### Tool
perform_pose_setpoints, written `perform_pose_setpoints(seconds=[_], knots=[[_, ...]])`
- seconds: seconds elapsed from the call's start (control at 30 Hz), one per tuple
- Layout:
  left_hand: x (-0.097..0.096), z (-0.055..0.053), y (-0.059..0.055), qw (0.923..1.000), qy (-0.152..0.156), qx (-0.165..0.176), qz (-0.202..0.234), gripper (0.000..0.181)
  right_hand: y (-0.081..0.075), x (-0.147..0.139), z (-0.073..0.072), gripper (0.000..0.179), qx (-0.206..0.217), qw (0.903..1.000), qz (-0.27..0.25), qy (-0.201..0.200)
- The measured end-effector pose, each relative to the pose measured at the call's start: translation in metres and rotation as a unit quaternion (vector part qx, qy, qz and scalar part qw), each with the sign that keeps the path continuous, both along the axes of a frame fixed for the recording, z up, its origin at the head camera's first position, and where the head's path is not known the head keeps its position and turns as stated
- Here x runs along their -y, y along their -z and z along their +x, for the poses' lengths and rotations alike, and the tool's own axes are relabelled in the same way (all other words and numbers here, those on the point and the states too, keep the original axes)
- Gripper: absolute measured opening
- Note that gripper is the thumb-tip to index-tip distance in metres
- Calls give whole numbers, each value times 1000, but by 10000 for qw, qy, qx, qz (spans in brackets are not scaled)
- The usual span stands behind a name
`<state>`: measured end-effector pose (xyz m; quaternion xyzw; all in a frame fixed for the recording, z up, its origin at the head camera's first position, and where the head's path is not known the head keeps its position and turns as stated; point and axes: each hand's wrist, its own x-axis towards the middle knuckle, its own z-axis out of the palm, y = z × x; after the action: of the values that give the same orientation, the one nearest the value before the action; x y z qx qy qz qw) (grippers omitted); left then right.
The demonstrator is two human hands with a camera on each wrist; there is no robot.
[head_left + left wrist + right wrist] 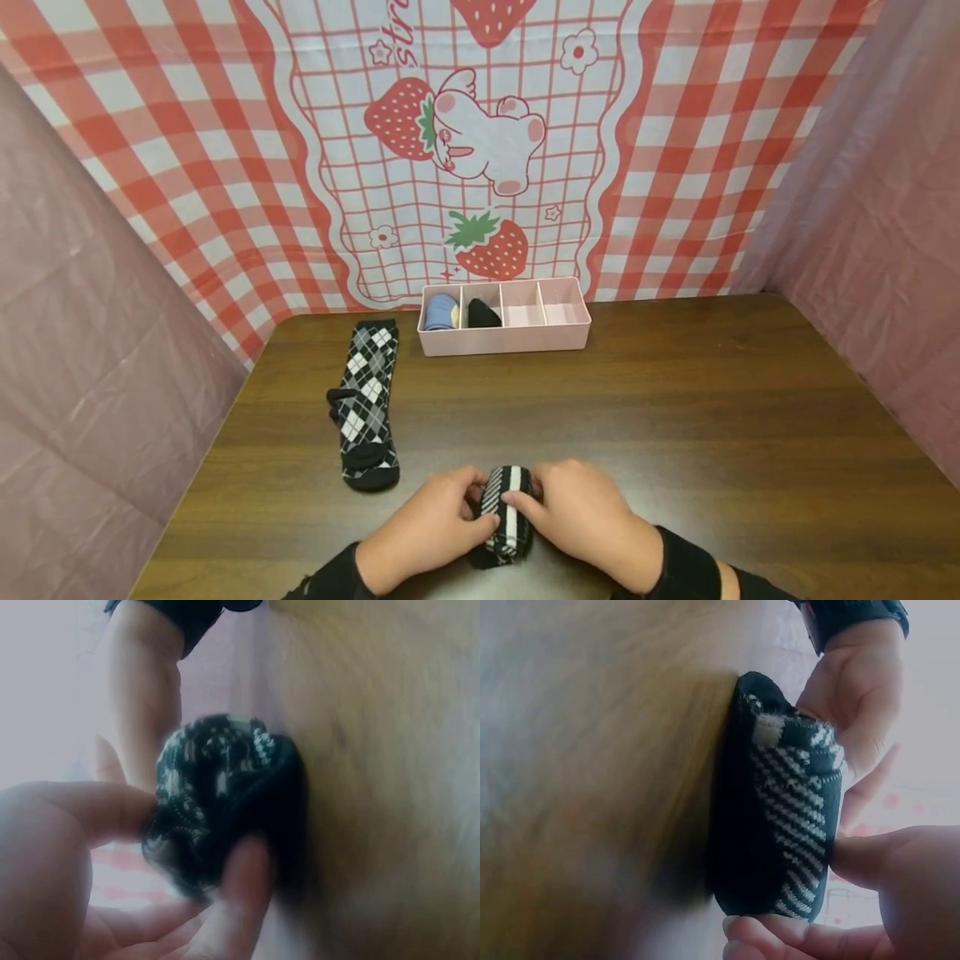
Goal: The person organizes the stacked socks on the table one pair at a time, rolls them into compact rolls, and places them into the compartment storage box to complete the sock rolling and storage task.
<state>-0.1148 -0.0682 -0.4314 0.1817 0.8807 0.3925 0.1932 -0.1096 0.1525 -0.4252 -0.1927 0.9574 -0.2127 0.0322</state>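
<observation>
A rolled black and white sock bundle (510,512) is at the front of the table, between both hands. My left hand (438,521) grips its left side, thumb near the lower end. From the right, my right hand (581,508) holds it with the thumb laid across the white stripe. In the left wrist view, the rolled end of the bundle (217,802) shows its wound layers. The right wrist view shows diagonal white stripes along the bundle (787,817), with fingers at its end. Left of the hands lie black, grey and white argyle socks (367,400), flat on the table.
A pink box (506,342) with several compartments stands at the table's back edge. A blue rolled item (442,312) fills its left compartment and a black one (482,314) the compartment beside it. A red checked strawberry cloth (480,167) hangs behind the wooden table (675,400).
</observation>
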Motion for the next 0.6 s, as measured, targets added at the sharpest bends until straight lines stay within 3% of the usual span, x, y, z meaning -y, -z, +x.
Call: perform_pose_setpoints(seconds=[0.1, 0.33, 0.47, 0.6], knots=[[-2, 2, 2, 9993, -69, 270, 266, 40, 0, 0, -1, 37, 211, 9992, -313, -93], [-9, 7, 7, 9941, -199, 410, 983, 36, 0, -1, -4, 36, 948, 9906, -981, -114], [-11, 10, 8, 9925, -232, 415, 1128, 37, -2, -2, -7, 42, 1412, 9807, -1348, -70], [-13, 12, 9, 9916, -241, 447, 1186, 39, 1, -2, -7, 45, 1500, 9764, -1549, -93]])
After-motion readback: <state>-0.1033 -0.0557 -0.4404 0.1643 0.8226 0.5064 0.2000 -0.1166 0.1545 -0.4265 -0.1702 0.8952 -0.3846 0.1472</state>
